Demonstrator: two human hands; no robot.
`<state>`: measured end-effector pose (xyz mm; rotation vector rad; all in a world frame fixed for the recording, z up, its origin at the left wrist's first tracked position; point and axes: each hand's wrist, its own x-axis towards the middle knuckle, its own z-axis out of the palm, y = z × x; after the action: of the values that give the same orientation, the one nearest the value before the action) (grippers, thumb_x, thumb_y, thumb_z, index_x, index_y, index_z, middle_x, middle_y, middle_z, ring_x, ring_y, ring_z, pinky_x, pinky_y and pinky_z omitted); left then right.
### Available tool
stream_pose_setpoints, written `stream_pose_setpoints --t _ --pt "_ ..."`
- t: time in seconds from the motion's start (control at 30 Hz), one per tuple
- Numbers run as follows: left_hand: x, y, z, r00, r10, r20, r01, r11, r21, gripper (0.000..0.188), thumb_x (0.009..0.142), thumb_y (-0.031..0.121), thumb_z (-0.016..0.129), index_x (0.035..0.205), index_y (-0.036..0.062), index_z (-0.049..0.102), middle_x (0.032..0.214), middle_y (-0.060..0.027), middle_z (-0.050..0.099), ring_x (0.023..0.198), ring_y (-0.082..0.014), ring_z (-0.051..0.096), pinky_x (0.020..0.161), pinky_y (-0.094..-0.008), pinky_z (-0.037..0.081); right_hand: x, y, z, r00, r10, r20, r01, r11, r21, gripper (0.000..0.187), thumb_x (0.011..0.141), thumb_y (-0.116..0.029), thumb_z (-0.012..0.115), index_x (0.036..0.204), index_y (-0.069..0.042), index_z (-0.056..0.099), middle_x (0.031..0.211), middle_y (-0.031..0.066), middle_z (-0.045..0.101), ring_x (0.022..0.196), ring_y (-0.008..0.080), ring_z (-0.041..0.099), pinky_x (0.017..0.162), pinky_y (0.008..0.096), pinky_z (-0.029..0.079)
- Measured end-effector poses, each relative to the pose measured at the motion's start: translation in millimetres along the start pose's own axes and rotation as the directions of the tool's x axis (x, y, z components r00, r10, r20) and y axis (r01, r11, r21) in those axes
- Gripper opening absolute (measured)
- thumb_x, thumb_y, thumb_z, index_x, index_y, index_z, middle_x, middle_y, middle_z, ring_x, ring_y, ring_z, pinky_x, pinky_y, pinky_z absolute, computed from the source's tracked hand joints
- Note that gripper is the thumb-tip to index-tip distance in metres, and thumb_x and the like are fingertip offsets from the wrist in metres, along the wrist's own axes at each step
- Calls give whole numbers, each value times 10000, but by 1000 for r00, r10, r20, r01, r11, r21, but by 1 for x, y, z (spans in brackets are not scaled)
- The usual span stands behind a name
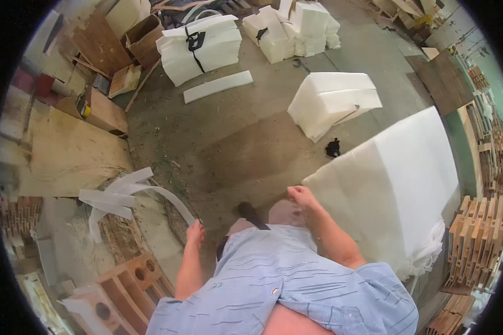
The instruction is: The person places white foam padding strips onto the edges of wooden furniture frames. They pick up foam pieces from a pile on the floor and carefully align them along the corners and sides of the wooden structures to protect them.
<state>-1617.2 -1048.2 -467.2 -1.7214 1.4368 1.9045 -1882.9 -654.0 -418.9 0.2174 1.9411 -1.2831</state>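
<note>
My left hand point(195, 231) is closed round the end of a long, thin white foam strip point(175, 202). The strip bends away to the left, toward several more white foam strips point(113, 199) lying crossed over one another. In front of my right thigh, my right hand point(300, 196) is closed in a fist-like grip; what it holds, if anything, is hidden. Close beside that hand is the near corner of a large stack of white foam sheets point(397, 184), which stands to my right.
Ahead on the floor stand a smaller white foam stack point(335, 100), a strapped foam bundle point(201, 47) and more foam blocks point(293, 30). A flat foam piece point(218, 86) and a small black object point(333, 148) lie there too. Wooden frames point(478, 240) are piled right; a wooden box with round holes point(131, 287) sits lower left.
</note>
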Motion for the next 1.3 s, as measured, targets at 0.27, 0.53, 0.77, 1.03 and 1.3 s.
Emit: stream_pose_setpoints --t 0.27,0.53,0.77,1.03,1.3 --pt "134 216 57 991 132 -9 -132 991 0 504 929 472 544 1189 39 539 922 -49 633 784 -176 589 599 -338 435 153 -129 0 989 150 16 -146 930 336 314 907 -350 628 936 -38 631 804 13 604 678 98 554 574 244 414" --pt "178 270 77 982 -162 -96 171 981 88 502 892 494 595 1180 83 579 997 -50 637 798 -172 604 666 -385 466 377 -345 -2 989 26 145 -30 999 26 323 910 -364 618 880 -43 640 750 10 593 642 100 538 561 264 416" --pt "233 368 37 923 -364 -126 326 913 -246 487 925 446 559 1238 73 539 1017 -57 621 824 -210 595 749 -422 473 560 -542 52 967 -161 195 165 986 -5 300 911 -336 611 832 -47 634 708 -3 554 638 103 510 574 271 416" --pt "410 636 1 985 -125 -116 123 992 -22 499 929 450 555 1229 52 523 1068 -68 610 882 -213 595 697 -400 479 651 -615 166 992 96 86 -109 982 155 317 907 -324 631 1011 -25 608 856 50 612 662 122 578 591 294 473" --pt "530 917 37 992 123 -22 -112 954 278 460 931 437 564 1225 84 552 1023 13 599 885 -129 571 705 -296 439 776 -718 239 993 31 118 -78 904 420 301 906 -282 631 1010 0 614 785 37 592 613 101 553 521 259 449"
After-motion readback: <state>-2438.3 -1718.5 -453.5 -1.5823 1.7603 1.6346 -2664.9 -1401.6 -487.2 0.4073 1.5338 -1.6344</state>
